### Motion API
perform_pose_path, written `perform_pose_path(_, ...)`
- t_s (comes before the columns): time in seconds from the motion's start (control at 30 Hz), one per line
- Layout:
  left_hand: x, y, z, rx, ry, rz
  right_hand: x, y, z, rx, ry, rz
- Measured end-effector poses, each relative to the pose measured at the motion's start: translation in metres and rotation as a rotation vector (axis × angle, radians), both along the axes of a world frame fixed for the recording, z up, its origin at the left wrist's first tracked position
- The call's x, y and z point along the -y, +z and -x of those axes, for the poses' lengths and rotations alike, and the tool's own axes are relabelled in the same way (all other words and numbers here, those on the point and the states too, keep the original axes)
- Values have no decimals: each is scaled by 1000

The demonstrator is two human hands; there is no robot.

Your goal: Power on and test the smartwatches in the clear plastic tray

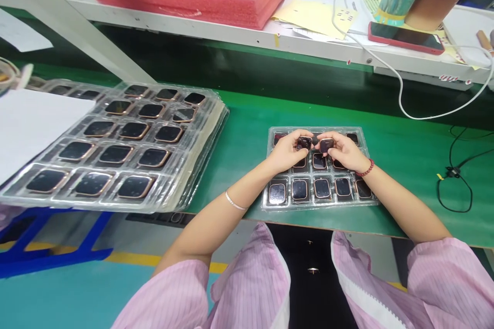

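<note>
Both my hands are over a clear plastic tray (320, 202) on the green bench, its pockets holding several dark square smartwatch faces with gold-toned rims, such as one at the front left (277, 193). My left hand (287, 151) is closed on a smartwatch face (304, 143), thumb in front and fingers behind. A second smartwatch face (326, 145) is pinched in my right hand (345, 151), close beside the first. The hands hide part of the tray's back and middle rows.
A tall stack of filled clear trays (193, 164) stands at the left, with white paper (46, 123) on it. Above the bench, a shelf carries pink foam (247, 5), papers and a phone (405, 38). A white cable (401, 87) hangs down; a black cable (455, 208) lies at the right.
</note>
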State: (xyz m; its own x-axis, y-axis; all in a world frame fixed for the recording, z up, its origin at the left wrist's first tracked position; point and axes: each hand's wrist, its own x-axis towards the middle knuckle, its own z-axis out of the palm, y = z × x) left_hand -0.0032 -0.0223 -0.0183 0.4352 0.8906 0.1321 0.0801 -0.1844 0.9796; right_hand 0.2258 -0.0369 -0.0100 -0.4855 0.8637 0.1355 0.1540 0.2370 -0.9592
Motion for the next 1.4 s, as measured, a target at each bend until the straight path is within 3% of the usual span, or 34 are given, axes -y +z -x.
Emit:
perform_pose_path(0.2, 0, -1, 0, -20, 5, 4, -1, -2, 0, -14, 0, -4)
perform_pose_path(0.37, 0, -1, -1, 51, 11, 101, -1, -4, 0, -62, -7, 43)
perform_pose_path(0.57, -7, 10, 6, 365, -53, 424, -6, -1, -7, -412, -69, 386)
perform_pose_path(0.7, -10, 19, 10, 538, -59, 554, -11, 3, -13, -578, -89, 538)
perform_pose_path(0.9, -13, 25, 10, 772, 73, 724, -16, 4, -16, -671, -70, 683)
perform_pose_path(1.1, -15, 29, 14, 729, -1, 985, -18, 10, -18, -671, -40, 848)
perform_pose_path(1.23, -15, 27, 13, 699, -19, 979, -18, 8, -19, -660, 0, 827)
perform_pose_path(1.4, -10, 18, 7, 530, -38, 712, -13, 4, -16, -590, 15, 673)
